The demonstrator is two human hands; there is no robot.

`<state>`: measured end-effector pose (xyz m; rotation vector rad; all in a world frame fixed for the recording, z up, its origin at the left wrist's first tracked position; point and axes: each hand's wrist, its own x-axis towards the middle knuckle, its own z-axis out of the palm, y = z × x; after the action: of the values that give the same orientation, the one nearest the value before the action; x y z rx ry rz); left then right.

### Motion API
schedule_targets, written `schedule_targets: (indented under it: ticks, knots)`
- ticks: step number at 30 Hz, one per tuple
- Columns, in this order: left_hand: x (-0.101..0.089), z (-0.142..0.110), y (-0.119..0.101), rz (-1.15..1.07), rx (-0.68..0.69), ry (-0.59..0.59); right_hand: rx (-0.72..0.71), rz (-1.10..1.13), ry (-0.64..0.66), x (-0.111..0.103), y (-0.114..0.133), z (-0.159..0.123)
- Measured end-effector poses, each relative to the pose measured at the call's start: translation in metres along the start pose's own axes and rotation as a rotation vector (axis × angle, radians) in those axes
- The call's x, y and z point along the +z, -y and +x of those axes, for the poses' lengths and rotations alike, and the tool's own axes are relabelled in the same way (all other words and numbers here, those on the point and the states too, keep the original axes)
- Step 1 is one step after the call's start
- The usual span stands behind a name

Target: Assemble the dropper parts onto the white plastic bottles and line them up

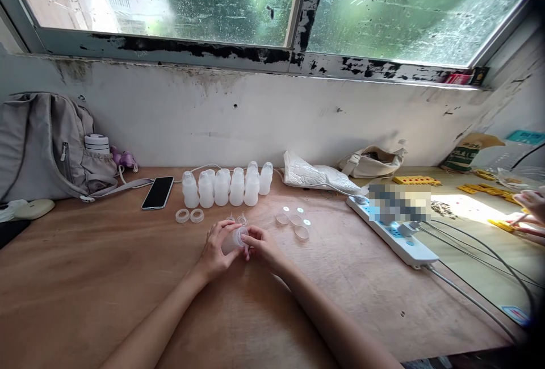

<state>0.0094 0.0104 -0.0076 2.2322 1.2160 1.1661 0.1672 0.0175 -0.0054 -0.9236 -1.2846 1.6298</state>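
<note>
My left hand (216, 250) wraps round a small translucent white bottle (234, 240) lying on its side just above the wooden table (106, 278). My right hand (261, 246) pinches at the bottle's neck end, fingers closed on it. Behind my hands stands a row of several similar white bottles (225, 186). Two white rings (189, 216) lie to the left. Several clear round caps (294, 221) lie to the right. Small clear pieces (238, 219) sit just beyond my fingers.
A black phone (158, 192) lies left of the bottles, beside a grey backpack (46, 147). A white power strip (394, 233) with cables runs along the right. A white plastic bag (317, 176) and beige pouch (372, 160) lie by the wall. Another person's hand (532, 204) works at far right among yellow parts.
</note>
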Motion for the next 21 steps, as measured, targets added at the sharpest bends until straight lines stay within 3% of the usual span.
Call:
schedule_targets:
  ticks: [5,14,21]
  knots:
    - [-0.003,0.001,-0.001,-0.007,-0.103,0.023,-0.118,-0.193,-0.132,0.0,-0.006,0.003]
    - [0.003,0.0,0.005,-0.069,-0.277,0.002,-0.168,-0.311,-0.119,0.0,-0.013,0.003]
    - [0.004,-0.005,0.002,0.082,-0.229,0.052,-0.256,-0.473,-0.15,0.0,-0.018,0.001]
